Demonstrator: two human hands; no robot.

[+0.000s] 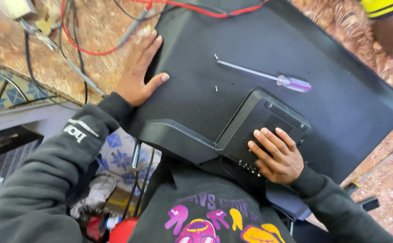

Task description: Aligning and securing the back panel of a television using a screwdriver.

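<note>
A: Head view, entry one. Flat-screen television [268, 49] lies face down on the mottled brown bench [102, 27], its black back panel up. Left hand [139, 72] rests flat on the panel's far-left edge, fingers spread, gripping nothing.

B: And the right?

A: Right hand [275, 155] lies palm down on the raised rear housing [259, 123] near the body, fingers loosely curved over its edge by the row of ports. Pressing or resting; it closes on no tool.

B: Screwdriver position?

A: Screwdriver [264, 76] lies loose on the panel, beyond the housing, away from the body. Long axis runs roughly left to right, slightly slanted: shaft tip toward the left, clear handle with a purple tint toward the right.

B: Which hand is nearer?

A: The right, to the handle end; it sits just past the housing from those fingers. The left is nearer the tip but farther from the handle.

B: Anything else?

A: Two small pale specks, possibly screws, on the panel near the tip; too small to confirm. Red lead [79, 47] and grey cables trail across the bench by the left hand.
</note>
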